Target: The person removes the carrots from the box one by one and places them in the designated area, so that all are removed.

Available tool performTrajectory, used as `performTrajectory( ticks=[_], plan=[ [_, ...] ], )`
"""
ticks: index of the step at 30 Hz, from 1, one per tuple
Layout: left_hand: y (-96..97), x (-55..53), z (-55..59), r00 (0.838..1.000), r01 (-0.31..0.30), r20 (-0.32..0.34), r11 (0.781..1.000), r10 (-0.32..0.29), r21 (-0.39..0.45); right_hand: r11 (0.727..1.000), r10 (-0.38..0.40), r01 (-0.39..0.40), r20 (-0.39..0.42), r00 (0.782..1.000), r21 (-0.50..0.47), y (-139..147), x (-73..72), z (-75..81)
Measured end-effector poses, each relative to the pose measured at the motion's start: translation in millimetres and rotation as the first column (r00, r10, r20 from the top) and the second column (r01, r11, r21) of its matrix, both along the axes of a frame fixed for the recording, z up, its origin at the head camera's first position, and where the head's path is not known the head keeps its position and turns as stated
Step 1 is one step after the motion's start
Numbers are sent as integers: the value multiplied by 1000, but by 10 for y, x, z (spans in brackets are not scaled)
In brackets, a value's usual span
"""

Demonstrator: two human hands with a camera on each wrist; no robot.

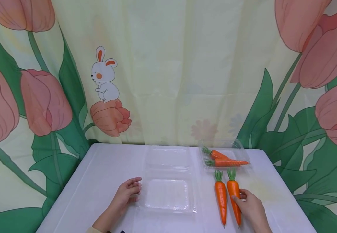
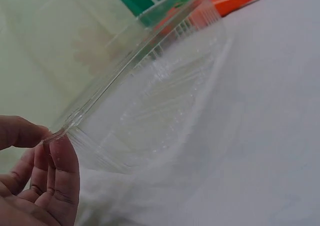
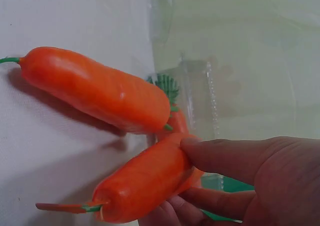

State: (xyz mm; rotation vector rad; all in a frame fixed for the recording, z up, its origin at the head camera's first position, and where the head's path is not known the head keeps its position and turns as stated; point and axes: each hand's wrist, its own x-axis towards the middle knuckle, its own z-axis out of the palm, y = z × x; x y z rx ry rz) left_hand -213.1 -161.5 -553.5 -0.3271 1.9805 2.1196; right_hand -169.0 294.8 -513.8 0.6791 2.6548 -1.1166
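Note:
My left hand (image 1: 126,194) is at the left side of a clear plastic clamshell box (image 1: 168,207), which lies opened out in the middle of the table. In the left wrist view, thumb and forefinger pinch the rim of the clear box (image 2: 135,105). On the right, my right hand (image 1: 251,207) grips an orange carrot (image 1: 233,189), thumb on one side and fingers on the other; its leafy green top points away from me. A second carrot (image 1: 221,197) lies just left of it, roughly parallel. The right wrist view shows the held carrot (image 3: 145,181) close up.
At the back right stands another clear plastic box (image 1: 241,145) with carrots (image 1: 226,162) in it. The white-covered table (image 1: 107,165) ends at a curtain (image 1: 162,81) printed with tulips and a rabbit.

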Motion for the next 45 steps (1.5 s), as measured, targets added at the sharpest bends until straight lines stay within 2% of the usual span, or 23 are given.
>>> performTrajectory(
  ticks=[10, 17, 28, 31, 33, 35, 36, 37, 38, 40, 42, 44, 45],
  plan=[
    [-232, -43, 38, 997, -82, 0, 995, 83, -55, 1000, -18, 18, 42, 999, -9, 2, -29, -121],
    [-333, -71, 19, 992, -127, 5, 989, 128, -71, 1000, -10, 11, 46, 999, -9, 8, -36, -159],
    [-450, -40, 71, 989, -150, -10, 983, 150, -110, 999, -35, 35, 55, 998, 5, 44, -63, -217],
    [-452, -18, 95, 989, -150, -22, 977, 149, -150, 999, -45, 44, 65, 997, 5, 62, -74, -227],
    [-441, 3, 122, 989, -145, -41, 966, 140, -215, 999, -46, 46, 64, 997, 0, 71, -73, -227],
    [-424, 21, 156, 989, -143, -84, 933, 122, -329, 999, -39, 39, 60, 997, -5, 79, -67, -217],
    [-409, 33, 178, 988, -144, -112, 907, 108, -396, 999, -37, 37, 56, 998, -8, 83, -64, -211],
    [-389, 44, 205, 986, -148, -143, 870, 90, -471, 999, -35, 36, 51, 998, -11, 88, -62, -205],
    [-364, 60, 231, 981, -156, -181, 822, 66, -548, 999, -32, 32, 47, 998, -10, 97, -61, -198],
    [-285, 88, 281, 966, -190, -257, 706, 12, -682, 1000, -28, 28, 36, 999, -8, 123, -64, -184],
    [-158, 121, 330, 949, -215, -309, 594, -60, -775, 1000, -27, 27, 24, 999, 9, 162, -80, -171],
    [12, 159, 364, 932, -225, -335, 507, -137, -832, 999, -30, 29, 10, 1000, 37, 206, -108, -155],
    [111, 180, 379, 924, -221, -339, 475, -179, -852, 998, -34, 34, -1, 999, 56, 227, -125, -148]
  ],
)
